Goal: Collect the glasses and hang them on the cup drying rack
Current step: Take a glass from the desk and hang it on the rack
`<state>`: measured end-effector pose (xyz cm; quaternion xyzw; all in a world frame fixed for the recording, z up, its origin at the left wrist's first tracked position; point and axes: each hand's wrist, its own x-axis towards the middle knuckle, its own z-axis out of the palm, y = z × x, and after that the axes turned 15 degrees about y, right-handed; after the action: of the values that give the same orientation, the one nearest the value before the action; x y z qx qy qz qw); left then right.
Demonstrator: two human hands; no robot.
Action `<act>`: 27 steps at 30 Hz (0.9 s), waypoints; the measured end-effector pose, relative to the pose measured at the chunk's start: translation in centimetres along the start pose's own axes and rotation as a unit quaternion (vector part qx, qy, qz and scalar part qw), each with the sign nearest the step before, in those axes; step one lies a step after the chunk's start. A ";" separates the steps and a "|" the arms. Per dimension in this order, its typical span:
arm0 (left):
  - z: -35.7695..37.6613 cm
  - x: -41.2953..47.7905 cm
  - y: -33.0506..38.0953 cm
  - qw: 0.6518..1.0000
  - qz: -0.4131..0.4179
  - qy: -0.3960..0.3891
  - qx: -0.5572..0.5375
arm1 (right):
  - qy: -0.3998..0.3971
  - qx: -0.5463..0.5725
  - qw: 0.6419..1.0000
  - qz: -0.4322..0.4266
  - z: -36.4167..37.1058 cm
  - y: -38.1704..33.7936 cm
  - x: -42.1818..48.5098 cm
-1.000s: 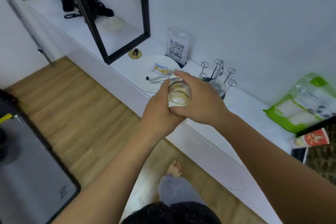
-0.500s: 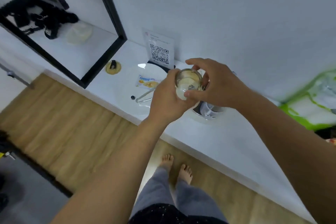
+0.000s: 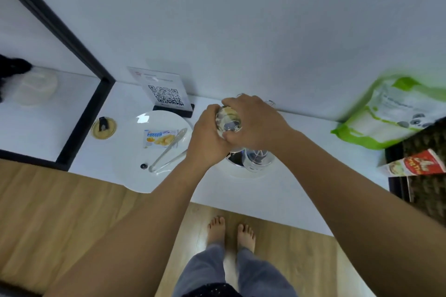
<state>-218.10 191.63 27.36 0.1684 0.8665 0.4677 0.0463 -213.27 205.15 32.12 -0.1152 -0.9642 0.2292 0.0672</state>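
Observation:
A clear drinking glass [image 3: 228,122] is held between both hands, its round end facing the camera. My left hand [image 3: 207,137] grips its left side and my right hand [image 3: 255,123] wraps over its top and right side. Both hands hover right over the cup drying rack [image 3: 235,160], whose shiny base and a wire tip by the wall show around them; most of the rack is hidden. Another clear glass [image 3: 257,160] hangs on the rack's near side, just below my right hand.
A white plate [image 3: 135,152] with a snack packet [image 3: 158,138] and metal tongs [image 3: 167,152] lies left of the rack. A QR-code sign [image 3: 165,94] stands by the wall. A green-and-white bag [image 3: 391,113] and a red carton [image 3: 417,164] sit at right. A black frame [image 3: 79,108] stands at left.
The view has swung to look straight down at the white counter. Both hands, still holding the glass, have come in over the rack and now cover most of it.

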 end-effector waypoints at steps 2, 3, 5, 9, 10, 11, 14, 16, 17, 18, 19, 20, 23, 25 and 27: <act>0.1 0.5 -0.3 1.000 0.008 -0.001 0.003 | 0.003 -0.005 1.000 0.001 0.0 0.0 0.4; 0.1 0.7 -0.4 1.000 0.008 -0.005 0.004 | 0.001 -0.006 1.000 0.003 0.0 0.0 0.5; 0.3 0.8 -0.7 1.000 0.002 -0.015 0.005 | -0.007 -0.011 1.000 0.007 0.0 0.2 0.5; 0.8 1.0 -1.4 0.999 -0.001 -0.030 0.018 | -0.023 -0.015 0.999 0.019 0.5 0.5 0.5; 1.0 1.1 -1.6 0.999 -0.004 -0.034 0.019 | -0.028 -0.015 0.999 0.022 0.7 0.5 0.6; 1.2 1.1 -1.9 0.999 -0.008 -0.038 0.018 | -0.033 -0.016 0.999 0.025 1.0 0.6 0.6; 1.7 1.2 -2.8 0.998 -0.009 -0.049 0.026 | -0.054 -0.022 0.998 0.033 1.8 0.7 0.5; 1.9 1.2 -3.4 0.998 -0.010 -0.055 0.031 | -0.060 -0.018 0.997 0.041 2.2 0.7 0.5; 2.0 1.2 -3.7 0.998 -0.013 -0.054 0.030 | -0.060 -0.012 0.997 0.046 2.3 0.7 0.4; 2.2 1.2 -4.1 0.998 -0.014 -0.053 0.027 | -0.060 -0.008 0.997 0.051 2.4 0.6 0.4; 2.3 1.2 -4.4 0.998 -0.014 -0.052 0.025 | -0.059 -0.006 0.997 0.055 2.4 0.6 0.2; 2.4 1.2 -4.7 0.998 -0.012 -0.053 0.025 | -0.053 -0.007 0.997 0.058 2.5 0.5 -0.2; 2.9 1.2 -5.2 0.997 -0.014 -0.066 0.047 | 0.003 -0.032 0.997 0.069 2.7 0.7 -2.2; 3.2 1.1 -5.6 0.995 -0.015 -0.073 0.068 | 0.026 -0.061 0.995 0.072 3.1 1.2 -4.0; 3.5 0.8 -6.1 0.993 -0.008 -0.079 0.088 | 0.018 -0.093 0.993 0.068 3.8 1.8 -5.5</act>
<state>-219.57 191.60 20.41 0.2014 0.8992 0.3744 0.1038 -208.33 203.71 27.52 -0.1902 -0.9700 0.1402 0.0580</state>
